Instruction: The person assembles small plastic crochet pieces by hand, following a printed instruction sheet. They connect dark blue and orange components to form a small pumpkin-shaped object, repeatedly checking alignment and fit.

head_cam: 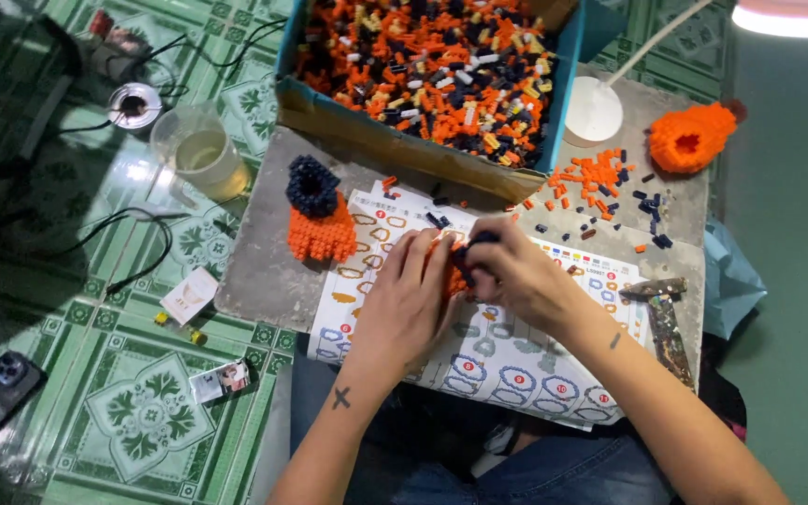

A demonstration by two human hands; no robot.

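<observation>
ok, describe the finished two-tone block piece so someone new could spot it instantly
Start at the blue cardboard box full of loose bricks at the top of the grey board. Just below its left corner, left of both hands, sits the block piece. Unlike the all-orange model at far right, it has a dark navy ring atop an orange base.

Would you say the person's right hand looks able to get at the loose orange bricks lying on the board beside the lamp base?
Probably yes: the loose orange bricks lie in the open just beyond the right hand, with nothing between. That hand is busy holding a small brick piece, though.
</observation>
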